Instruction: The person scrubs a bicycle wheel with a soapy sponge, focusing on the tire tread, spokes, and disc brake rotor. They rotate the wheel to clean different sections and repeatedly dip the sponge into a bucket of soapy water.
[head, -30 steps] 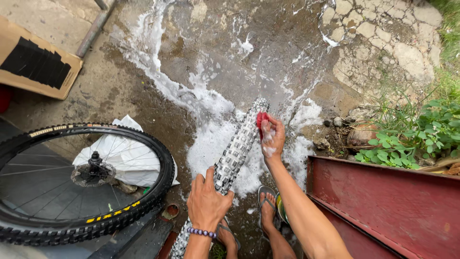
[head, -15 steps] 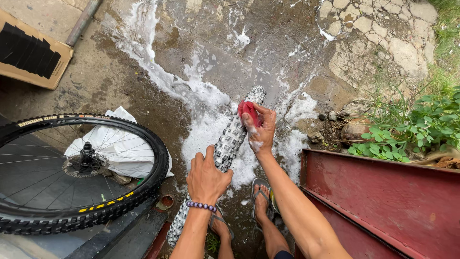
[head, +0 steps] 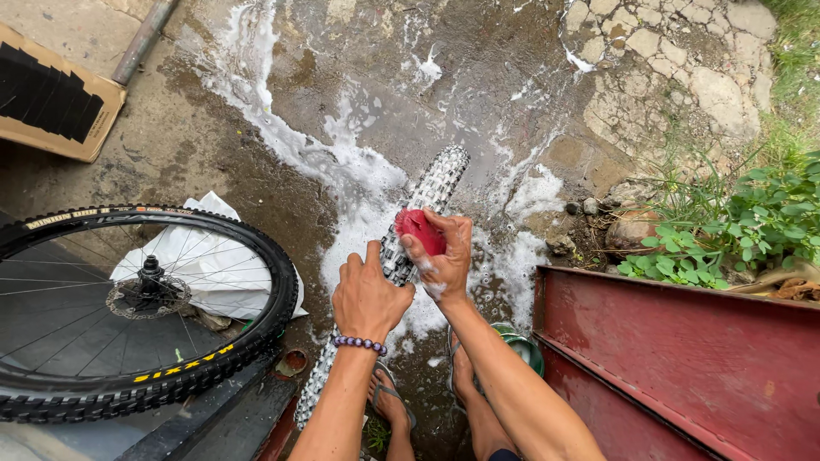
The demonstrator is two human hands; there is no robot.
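Wet, sudsy concrete (head: 256,111) under soapy tyre (head: 431,192); left hand (head: 367,294) gripping it, right hand (head: 444,252) apparently clutching red sponge (head: 418,229).

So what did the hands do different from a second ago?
The right hand slid the red sponge down the soapy tyre, from near its far end toward the left hand. Nothing was picked up or let go. The left hand keeps gripping the tyre, and the spoked wheel and white sheet beside it stayed where they were.
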